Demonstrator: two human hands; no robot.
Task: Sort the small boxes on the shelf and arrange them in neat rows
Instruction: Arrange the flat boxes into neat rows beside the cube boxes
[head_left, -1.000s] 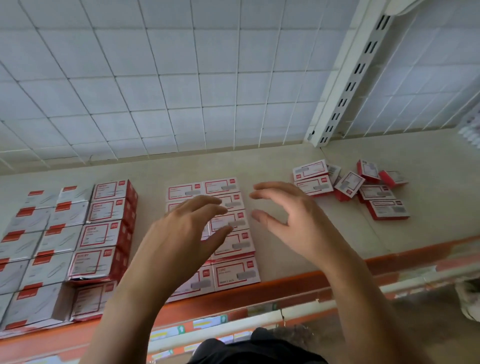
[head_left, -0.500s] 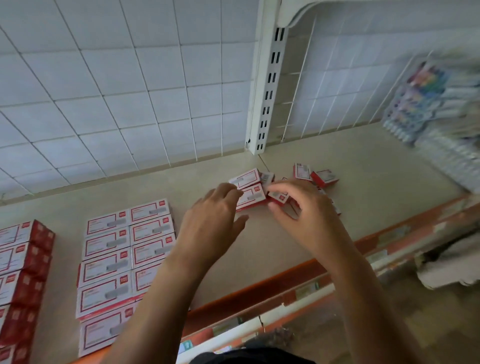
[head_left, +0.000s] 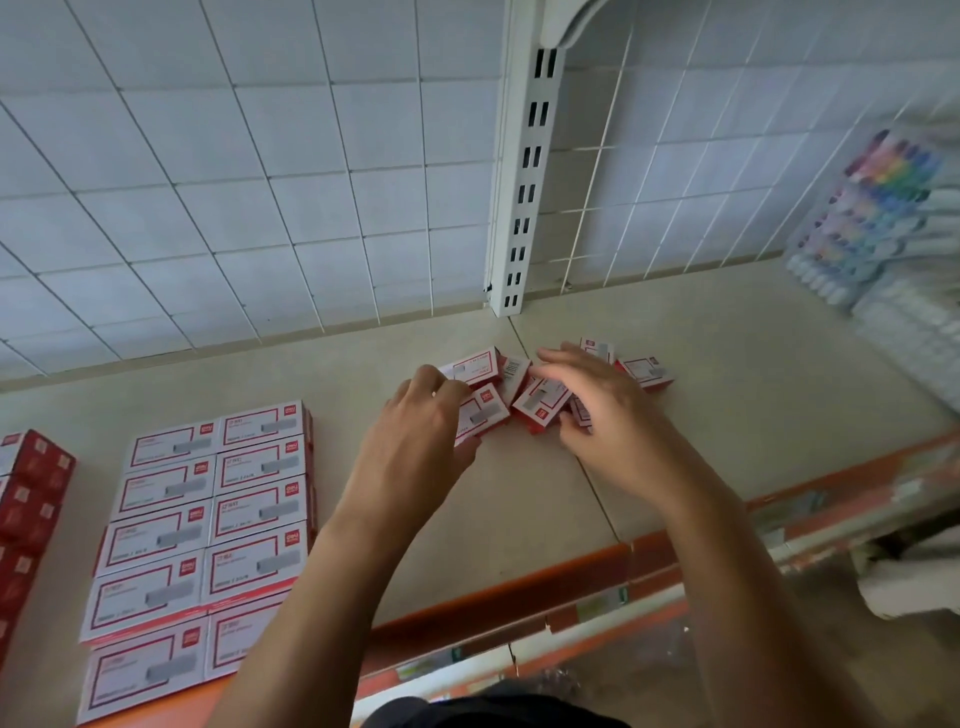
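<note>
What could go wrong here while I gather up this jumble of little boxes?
1. The loose boxes lie overlapping at odd angles, so the left hand and right hand could knock some sideways rather than lift them cleanly.
2. Sliding a handful toward the neat block may bump its rows crooked.
3. A dropped box could slip past the orange shelf edge.

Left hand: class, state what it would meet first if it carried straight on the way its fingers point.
The nearest loose small box; the left hand seems to pinch it between fingers and thumb.
</note>
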